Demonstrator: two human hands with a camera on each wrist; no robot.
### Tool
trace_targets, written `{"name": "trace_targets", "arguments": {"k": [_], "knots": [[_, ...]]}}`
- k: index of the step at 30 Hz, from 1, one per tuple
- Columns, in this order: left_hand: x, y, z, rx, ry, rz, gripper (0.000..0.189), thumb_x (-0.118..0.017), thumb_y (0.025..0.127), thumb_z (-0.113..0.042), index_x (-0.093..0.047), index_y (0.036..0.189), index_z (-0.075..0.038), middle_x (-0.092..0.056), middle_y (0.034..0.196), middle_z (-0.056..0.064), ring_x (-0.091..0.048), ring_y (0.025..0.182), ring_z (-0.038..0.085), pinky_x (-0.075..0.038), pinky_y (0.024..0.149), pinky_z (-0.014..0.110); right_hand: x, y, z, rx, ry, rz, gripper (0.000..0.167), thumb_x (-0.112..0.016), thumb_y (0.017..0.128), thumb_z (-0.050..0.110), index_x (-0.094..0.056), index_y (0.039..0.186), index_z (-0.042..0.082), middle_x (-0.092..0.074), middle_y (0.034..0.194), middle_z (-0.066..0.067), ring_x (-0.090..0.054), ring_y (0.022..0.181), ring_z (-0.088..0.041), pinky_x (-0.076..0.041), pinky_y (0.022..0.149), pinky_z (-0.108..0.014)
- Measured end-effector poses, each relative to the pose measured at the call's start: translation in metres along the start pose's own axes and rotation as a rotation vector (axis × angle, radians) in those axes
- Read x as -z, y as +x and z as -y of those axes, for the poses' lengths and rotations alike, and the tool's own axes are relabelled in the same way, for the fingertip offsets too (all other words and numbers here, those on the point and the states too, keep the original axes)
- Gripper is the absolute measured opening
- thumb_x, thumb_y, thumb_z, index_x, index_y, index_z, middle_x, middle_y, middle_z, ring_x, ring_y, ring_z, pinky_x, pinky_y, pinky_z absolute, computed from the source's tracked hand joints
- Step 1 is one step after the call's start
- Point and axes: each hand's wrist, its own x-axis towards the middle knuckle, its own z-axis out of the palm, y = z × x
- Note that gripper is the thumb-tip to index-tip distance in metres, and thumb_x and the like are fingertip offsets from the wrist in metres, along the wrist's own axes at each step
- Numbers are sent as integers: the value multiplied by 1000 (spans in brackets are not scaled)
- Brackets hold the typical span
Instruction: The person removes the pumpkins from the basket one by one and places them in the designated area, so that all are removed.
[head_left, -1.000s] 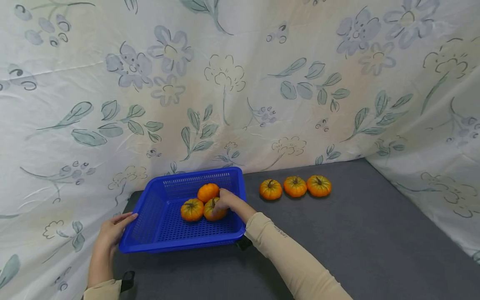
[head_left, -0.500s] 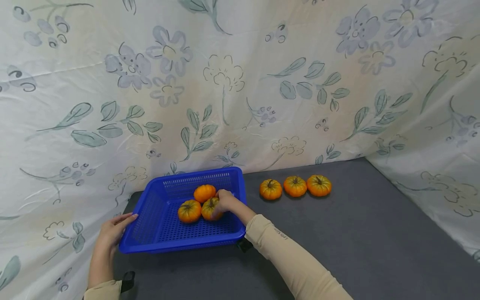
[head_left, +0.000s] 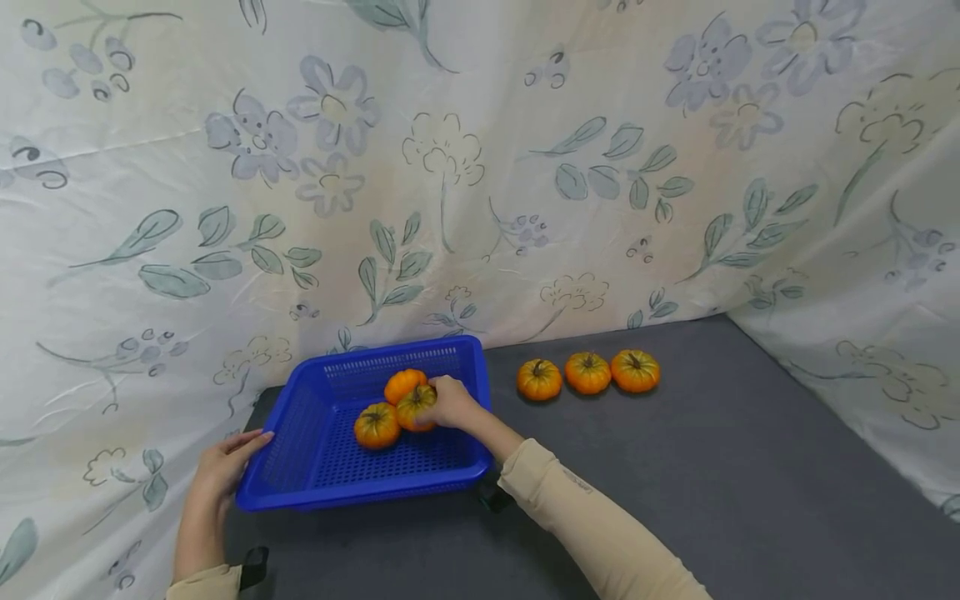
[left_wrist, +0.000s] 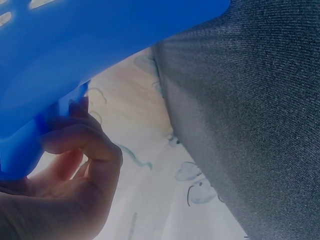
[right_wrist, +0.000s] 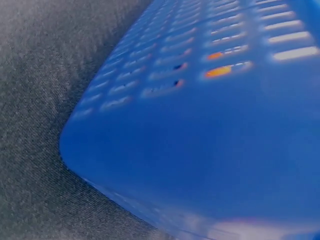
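Note:
A blue plastic basket (head_left: 360,488) with slotted walls stands at the left of the dark table. My left hand (head_left: 225,460) grips its left rim; in the left wrist view the curled fingers (left_wrist: 82,137) hook under the edge. Inside the basket, my right hand (head_left: 456,405) holds a small orange pumpkin (head_left: 414,408) from its right side. Two more pumpkins touch or nearly touch it: one with its stem up (head_left: 377,427) at front left, and a smoother orange one (head_left: 405,384) behind. The right wrist view shows only the basket's outer wall (right_wrist: 190,135), with the hand hidden.
To the right of the basket, a left pumpkin (head_left: 539,380), a middle pumpkin (head_left: 588,372) and a right pumpkin (head_left: 636,371) form a row near the back edge of the dark table (head_left: 675,475). A floral curtain (head_left: 465,208) rises behind and along the sides.
My right hand has moved the held pumpkin left and slightly up. The other two pumpkins in the basket have shifted left. My left hand keeps its grip on the rim.

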Motion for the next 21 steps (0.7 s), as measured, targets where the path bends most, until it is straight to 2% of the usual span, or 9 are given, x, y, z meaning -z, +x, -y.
{"name": "trace_targets", "arguments": {"k": [4, 5, 8, 11, 12, 16, 21], "knots": [[0, 0, 0, -2, -3, 2, 81, -62, 93, -46, -35, 146, 8, -38, 142, 36, -59, 81, 4, -56, 70, 27, 6, -7, 1, 36, 20, -6, 73, -80, 80, 21, -47, 139, -7, -57, 135, -21, -57, 122, -33, -50, 100, -41], [0, 0, 0, -4, 3, 4, 81, -61, 93, -46, -34, 146, 8, -37, 143, 36, -59, 82, 4, -56, 71, 27, 4, -4, -5, 68, 13, -19, 75, -80, 81, 29, -47, 140, -5, -57, 135, -20, -58, 121, -31, -51, 98, -39], [0, -2, 1, -11, 22, 6, 81, -59, 93, -47, -33, 146, 8, -36, 144, 36, -59, 84, 6, -56, 73, 29, 8, -11, -6, 82, 22, -33, 77, -78, 82, 32, -44, 142, -5, -54, 139, -20, -56, 123, -31, -51, 99, -40], [0, -3, 1, -20, 34, 6, 80, -59, 94, -46, -33, 146, 9, -38, 142, 37, -60, 84, 7, -57, 73, 30, 12, -16, -6, 85, 40, -49, 77, -77, 83, 32, -43, 143, -2, -53, 140, -19, -56, 123, -32, -50, 99, -42], [0, -3, 2, -23, 38, 4, 79, -59, 94, -45, -34, 146, 10, -40, 140, 37, -60, 83, 6, -57, 73, 30, 16, -22, 1, 62, 55, -45, 76, -78, 83, 25, -42, 143, -4, -52, 141, -21, -55, 125, -35, -49, 101, -45], [0, -3, 1, -29, 30, 2, 79, -60, 94, -45, -34, 145, 10, -47, 133, 35, -60, 79, 5, -57, 71, 28, 22, -30, 0, 67, 73, -61, 76, -77, 84, 25, -41, 145, -1, -49, 143, -21, -54, 125, -35, -49, 101, -46], [0, -3, 1, -30, 30, -4, 78, -60, 94, -44, -35, 145, 9, -48, 132, 34, -59, 79, 4, -56, 69, 27, 31, -38, -5, 80, 104, -80, 77, -76, 85, 27, -39, 147, 1, -47, 146, -20, -52, 128, -35, -47, 103, -47]]}}
